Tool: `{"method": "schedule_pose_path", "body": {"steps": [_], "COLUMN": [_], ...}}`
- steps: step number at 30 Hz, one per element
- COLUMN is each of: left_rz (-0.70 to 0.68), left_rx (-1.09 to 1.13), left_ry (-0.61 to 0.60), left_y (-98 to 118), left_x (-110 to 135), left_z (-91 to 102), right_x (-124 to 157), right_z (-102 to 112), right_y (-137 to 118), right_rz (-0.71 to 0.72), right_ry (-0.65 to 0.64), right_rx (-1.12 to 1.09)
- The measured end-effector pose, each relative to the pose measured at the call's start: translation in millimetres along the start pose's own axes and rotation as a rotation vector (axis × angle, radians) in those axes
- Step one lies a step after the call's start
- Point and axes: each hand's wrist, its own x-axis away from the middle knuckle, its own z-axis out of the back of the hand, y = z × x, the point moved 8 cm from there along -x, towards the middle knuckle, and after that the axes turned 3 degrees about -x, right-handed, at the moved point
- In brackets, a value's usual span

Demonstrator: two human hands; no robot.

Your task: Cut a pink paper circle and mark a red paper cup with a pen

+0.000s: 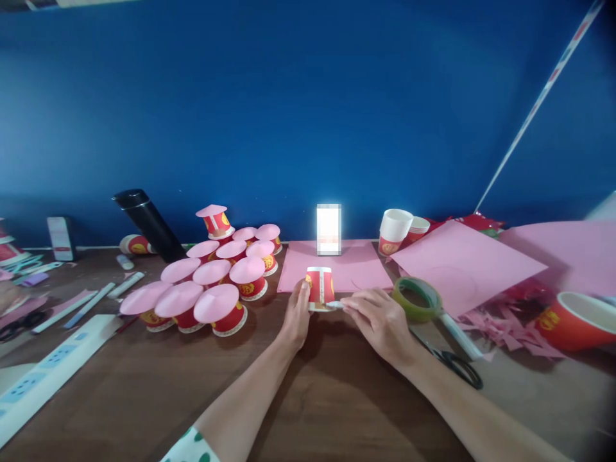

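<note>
A red paper cup (315, 287) with gold print is held upside down above the brown table. My left hand (295, 317) is closed around its left side. A paler vertical strip runs down the cup's side facing me. My right hand (378, 321) is pinching a slim whitish pen-like tool (336, 305), its tip at the cup's lower rim. Most of this tool is hidden by my fingers, so its exact kind does not show. Behind the cup lies a pink paper sheet (293, 264).
Several upturned red cups with pink paper cones (216, 303) crowd the left. A black flask (149, 221) leans behind them, near a power strip (52, 369). To the right are green tape (418, 298), scissors (462, 369), stacked cups (394, 231) and pink paper scraps (500, 330). Another person's hand (7, 296) shows far left.
</note>
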Motion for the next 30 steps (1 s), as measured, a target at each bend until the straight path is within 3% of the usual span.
{"method": "schedule_pose_path", "body": {"steps": [6,17,30], "left_rz": [-0.005,-0.015,-0.034], "left_rx": [0.082,0.103,0.011], "left_ry": [-0.092,-0.123,-0.04], "left_y": [-1.7,0.2,4.7], "left_x": [-0.9,-0.4,1.2], "left_z": [-6.0,-8.4,-3.1], "right_x": [-0.4,-0.6,-0.5], "right_z": [1.4,1.8,1.3], "right_y": [-0.1,-0.1,-1.3], "right_rz": [-0.004,-0.014,0.006], "right_ry": [0.01,0.001,-0.006], "right_rx": [-0.005,-0.008,0.015]}}
